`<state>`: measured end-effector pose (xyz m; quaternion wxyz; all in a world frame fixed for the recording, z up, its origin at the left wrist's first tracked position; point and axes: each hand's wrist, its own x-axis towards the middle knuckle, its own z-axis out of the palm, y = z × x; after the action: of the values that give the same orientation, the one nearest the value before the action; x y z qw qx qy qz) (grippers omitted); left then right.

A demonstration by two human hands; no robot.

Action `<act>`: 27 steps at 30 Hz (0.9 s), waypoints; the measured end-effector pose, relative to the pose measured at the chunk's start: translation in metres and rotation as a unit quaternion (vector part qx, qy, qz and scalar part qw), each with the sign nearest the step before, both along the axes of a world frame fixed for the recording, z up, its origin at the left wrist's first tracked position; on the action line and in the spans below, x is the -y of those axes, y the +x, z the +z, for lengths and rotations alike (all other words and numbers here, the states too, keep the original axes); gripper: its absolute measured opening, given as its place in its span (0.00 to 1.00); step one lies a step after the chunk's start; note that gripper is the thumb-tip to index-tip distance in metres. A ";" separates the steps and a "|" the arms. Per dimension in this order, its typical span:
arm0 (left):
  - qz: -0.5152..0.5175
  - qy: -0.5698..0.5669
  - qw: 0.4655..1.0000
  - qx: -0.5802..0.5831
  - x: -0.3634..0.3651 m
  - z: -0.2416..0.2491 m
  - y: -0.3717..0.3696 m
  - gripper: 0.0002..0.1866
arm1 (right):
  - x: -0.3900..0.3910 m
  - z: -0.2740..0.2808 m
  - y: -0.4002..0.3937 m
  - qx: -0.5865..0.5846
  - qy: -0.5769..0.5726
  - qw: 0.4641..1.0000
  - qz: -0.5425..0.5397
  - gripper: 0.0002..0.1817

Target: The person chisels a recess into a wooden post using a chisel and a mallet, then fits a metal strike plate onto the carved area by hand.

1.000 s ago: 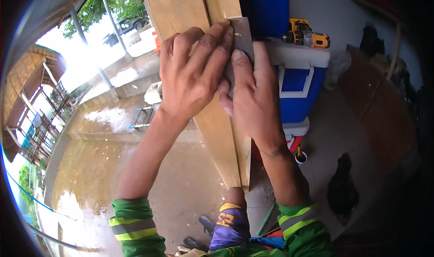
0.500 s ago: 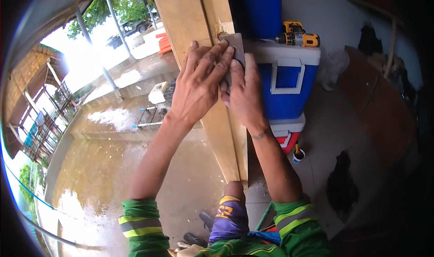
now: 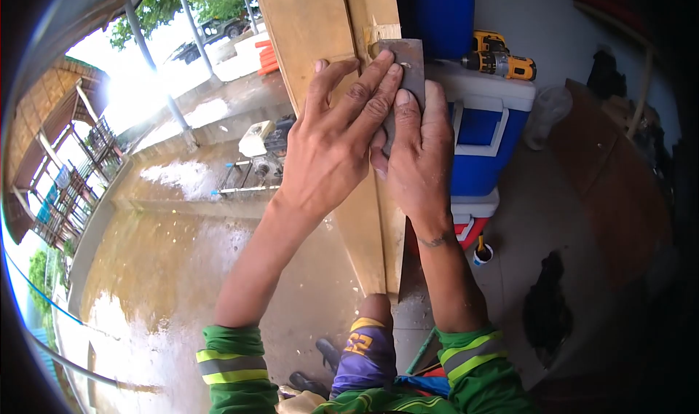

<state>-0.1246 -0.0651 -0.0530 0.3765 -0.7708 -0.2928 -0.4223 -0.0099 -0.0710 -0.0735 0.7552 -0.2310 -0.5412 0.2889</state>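
Pressing down side by side, both hands sit on the long wooden beam, which runs from just above the person's knee away toward the far wall, its long axis almost straight ahead. The left hand lies flat on the beam's broad face, fingers spread and reaching over to the right-hand edge. The right hand is beside it, touching it, its grip closed on a grey sheet of sandpaper that pokes out beyond the fingertips at the beam's right edge. So the sandpaper lies ahead of both grips, along the beam's line, nearer the right hand. Beyond, a blue cooler carries a yellow cordless drill.
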 end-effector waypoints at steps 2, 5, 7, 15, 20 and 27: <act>0.008 0.003 1.000 -0.002 0.001 0.000 0.002 0.34 | 0.001 -0.001 0.003 0.023 0.012 0.999 -0.039 0.11; 0.023 0.011 1.000 -0.007 0.001 0.000 0.004 0.33 | -0.006 -0.006 0.006 0.052 0.041 0.994 -0.090 0.12; 0.030 0.022 0.999 -0.006 0.000 0.000 0.005 0.32 | -0.011 -0.007 0.006 0.063 0.062 0.989 -0.114 0.12; 0.022 0.045 0.998 0.035 -0.003 0.004 0.008 0.25 | -0.012 0.008 0.006 0.073 0.075 0.988 -0.113 0.11; 0.036 0.026 0.999 0.028 0.005 0.006 0.010 0.25 | -0.008 0.009 0.009 0.081 0.017 0.994 -0.068 0.16; 0.042 0.045 0.998 0.010 0.003 0.007 0.007 0.31 | -0.006 0.012 0.008 0.073 0.003 0.996 -0.050 0.16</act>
<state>-0.1180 -0.0677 -0.0462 0.4253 -0.7357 -0.3098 -0.4264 -0.0015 -0.0653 -0.0618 0.7279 -0.2761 -0.5834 0.2313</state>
